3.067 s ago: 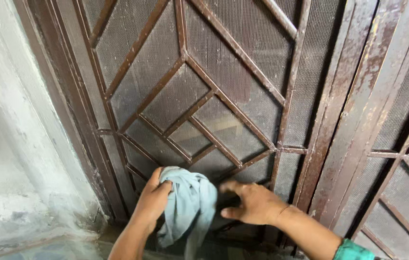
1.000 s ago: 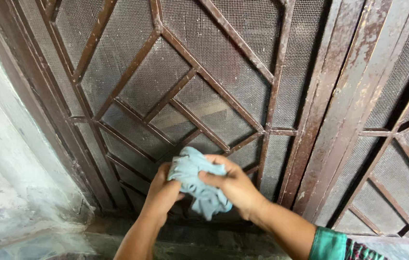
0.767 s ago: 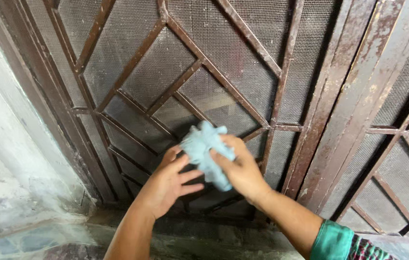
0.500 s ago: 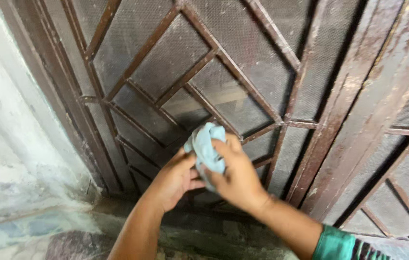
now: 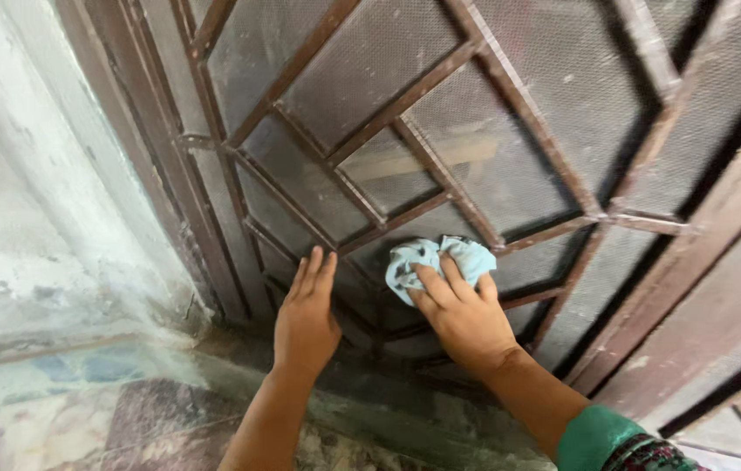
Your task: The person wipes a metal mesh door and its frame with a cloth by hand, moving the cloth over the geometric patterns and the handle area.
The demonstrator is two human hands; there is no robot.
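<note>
Now the right hand (image 5: 464, 316) is pressing a bunched light blue cloth (image 5: 438, 262) flat against the wire mesh (image 5: 510, 170) of a brown metal grille door (image 5: 405, 96), low down near its bottom edge. The fingers (image 5: 433, 283) are lying spread over the cloth, pinning it to the screen rather than curling round it, and the rag is sitting just under a slanted bar (image 5: 453, 187) where two diagonals are meeting. A teal cuff (image 5: 601, 436) is showing at the right forearm.

Over on the other side, the left hand (image 5: 305, 318) is resting flat and empty on the lower part of the same grille, fingers straight and held together, pointing upward along the mesh. It is sitting just beside the cloth, not touching it, with a dark gap between the two hands.

The door frame (image 5: 161, 166) is running down on the left, its brown paint looking worn and dusty. Beyond it, a whitewashed wall (image 5: 30, 192) is standing stained and patchy. Down below, a mottled stone floor (image 5: 91, 419) is meeting the grimy sill (image 5: 388, 410) under the door. To the right, a second heavy brown frame post (image 5: 719, 288) is slanting across the view.
</note>
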